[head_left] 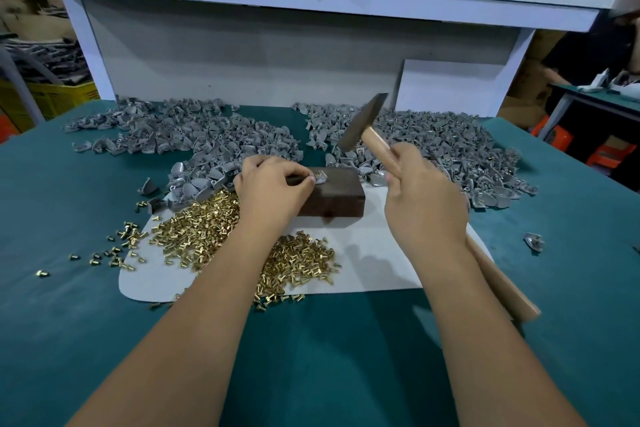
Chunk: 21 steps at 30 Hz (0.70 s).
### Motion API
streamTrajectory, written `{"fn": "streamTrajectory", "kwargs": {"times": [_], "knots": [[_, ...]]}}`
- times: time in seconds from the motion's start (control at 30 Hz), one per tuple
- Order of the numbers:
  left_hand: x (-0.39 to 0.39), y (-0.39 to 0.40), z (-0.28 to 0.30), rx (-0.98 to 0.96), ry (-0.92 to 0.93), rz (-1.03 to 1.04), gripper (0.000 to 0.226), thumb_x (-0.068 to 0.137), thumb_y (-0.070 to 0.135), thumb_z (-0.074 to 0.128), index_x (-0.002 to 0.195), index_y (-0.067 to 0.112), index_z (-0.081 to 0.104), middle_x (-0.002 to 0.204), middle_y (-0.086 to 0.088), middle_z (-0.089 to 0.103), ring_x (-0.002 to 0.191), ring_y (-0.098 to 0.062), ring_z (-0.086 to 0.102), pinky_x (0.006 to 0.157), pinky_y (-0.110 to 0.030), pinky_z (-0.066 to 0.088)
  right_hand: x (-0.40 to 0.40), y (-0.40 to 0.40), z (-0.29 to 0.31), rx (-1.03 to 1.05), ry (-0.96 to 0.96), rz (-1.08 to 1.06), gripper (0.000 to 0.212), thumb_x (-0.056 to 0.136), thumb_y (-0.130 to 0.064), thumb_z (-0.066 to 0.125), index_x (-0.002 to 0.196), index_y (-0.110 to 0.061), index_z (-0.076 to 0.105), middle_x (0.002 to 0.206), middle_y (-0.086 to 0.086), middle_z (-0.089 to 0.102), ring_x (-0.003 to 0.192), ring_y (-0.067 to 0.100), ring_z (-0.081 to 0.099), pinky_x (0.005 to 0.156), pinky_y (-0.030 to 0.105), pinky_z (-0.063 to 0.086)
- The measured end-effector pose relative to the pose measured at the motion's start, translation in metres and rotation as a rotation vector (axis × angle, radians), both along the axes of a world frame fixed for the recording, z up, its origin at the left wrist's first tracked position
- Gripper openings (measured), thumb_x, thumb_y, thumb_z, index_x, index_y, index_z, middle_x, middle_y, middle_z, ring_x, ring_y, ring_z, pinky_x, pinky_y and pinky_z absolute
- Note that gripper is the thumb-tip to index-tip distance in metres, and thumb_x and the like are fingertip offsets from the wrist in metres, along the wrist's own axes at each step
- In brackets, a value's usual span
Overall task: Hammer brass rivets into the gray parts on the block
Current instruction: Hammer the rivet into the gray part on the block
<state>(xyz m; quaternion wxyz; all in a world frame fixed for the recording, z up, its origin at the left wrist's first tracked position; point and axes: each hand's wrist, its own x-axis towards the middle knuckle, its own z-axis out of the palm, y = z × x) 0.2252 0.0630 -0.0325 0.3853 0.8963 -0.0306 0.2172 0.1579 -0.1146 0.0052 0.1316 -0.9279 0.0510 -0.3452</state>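
Holding a gray part (319, 179) down on the dark wooden block (332, 196), the left hand (273, 189) pinches it with curled fingertips. A tiny brass rivet (312, 178) sits in the part, right by those fingertips, at the left end of the block's top. It is too small to tell which way the rivet points, but it looks like it stands up.

The right hand (420, 191) is wrapped tight around the wooden handle of a hammer (363, 125). The hand is to the right of the block. The hammer's dark metal head is up in the air, above the block and behind it, toward the back. The handle runs from the raised head down toward the person, past the block's right side. Its far end pokes out below the wrist.

The rivet lies down and to the left of the hammer head. So the hit would have to come down and a bit left. I think the hit is just about to happen. The left fingertips are very near the rivet, so they could get bumped.

A big heap of loose brass rivets (214, 225) lies in front of the block and to its left, on a white sheet (374, 267). Piles of gray parts (433, 142) lie behind the block on both sides, on the green table (311, 357).
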Motion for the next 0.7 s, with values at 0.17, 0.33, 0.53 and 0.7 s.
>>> {"fn": "streamTrajectory", "kwargs": {"times": [0.17,0.33,0.53,0.7], "knots": [[0.001,0.0,-0.001,-0.036,0.029,0.0,0.016,0.083,0.046,0.071,0.069,0.047,0.063,0.104,0.022,0.061,0.123,-0.018,0.032,0.087,-0.034,0.015,-0.006,0.015,0.0,-0.128,-0.011,0.053,0.046,0.094,-0.019,0.055,0.136,-0.033,0.043,0.098,0.003,0.064,0.076,0.029,0.06,0.057,0.029,0.032],[0.003,0.001,0.001,-0.077,0.045,-0.017,0.029,0.083,0.045,0.073,0.059,0.05,0.058,0.1,0.024,0.062,0.124,-0.017,0.031,0.09,-0.037,0.015,-0.007,0.021,-0.004,-0.137,-0.039,0.037,0.055,0.091,-0.013,0.058,0.14,-0.032,0.043,0.094,0.004,0.063,0.073,0.025,0.059,0.054,0.027,0.033],[0.0,0.001,0.001,-0.063,0.037,-0.025,0.024,0.084,0.045,0.071,0.063,0.051,0.061,0.099,0.026,0.06,0.123,-0.017,0.031,0.09,-0.038,0.018,-0.004,0.017,-0.002,-0.069,0.022,0.005,0.057,0.093,-0.015,0.054,0.143,-0.038,0.038,0.098,0.003,0.061,0.069,0.023,0.05,0.056,0.029,0.034],[-0.001,-0.001,0.002,-0.059,0.054,-0.012,0.011,0.085,0.044,0.071,0.075,0.045,0.069,0.104,0.025,0.061,0.126,-0.015,0.031,0.099,-0.043,0.02,-0.006,0.024,-0.002,-0.094,0.089,0.044,0.058,0.093,-0.015,0.053,0.142,-0.04,0.035,0.097,0.002,0.06,0.068,0.02,0.042,0.056,0.029,0.033]]}}
